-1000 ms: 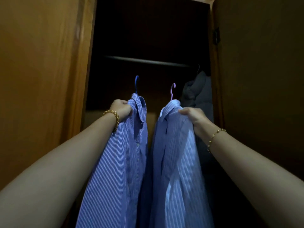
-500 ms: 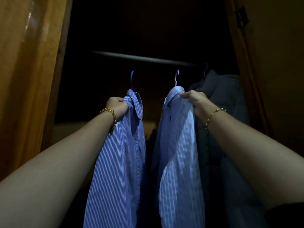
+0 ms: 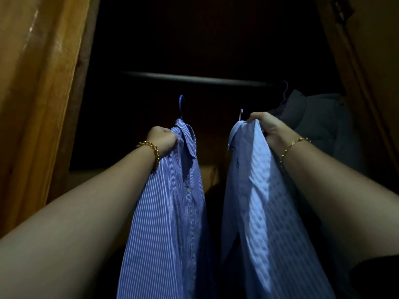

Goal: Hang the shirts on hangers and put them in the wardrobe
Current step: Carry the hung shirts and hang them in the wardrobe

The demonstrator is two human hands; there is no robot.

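Blue stripes fill the head view. The left grip (image 3: pixel 163 139) is closed round the collar of the darker shirt (image 3: pixel 172 212). The right grip (image 3: pixel 267 128) is bunched round the collar of the paler shirt (image 3: pixel 259 201). Both shirts are held up inside the open wardrobe (image 3: pixel 205 35), below its rail (image 3: pixel 194 78).

Against a second ago, the opening looms larger and both hangers ride nearer the rail. The blue hook (image 3: pixel 181 105) stands free above the left collar, while the pink hook (image 3: pixel 241 114) is now mostly hidden behind the right grip. Neither hook is over the rail yet, so hooking on looks like the step in hand.

A dark coat (image 3: pixel 319 117) already hangs at the rail's right end, just behind the right wrist, and may crowd the paler shirt's place. A wooden door (image 3: pixel 38 104) stands at the left.
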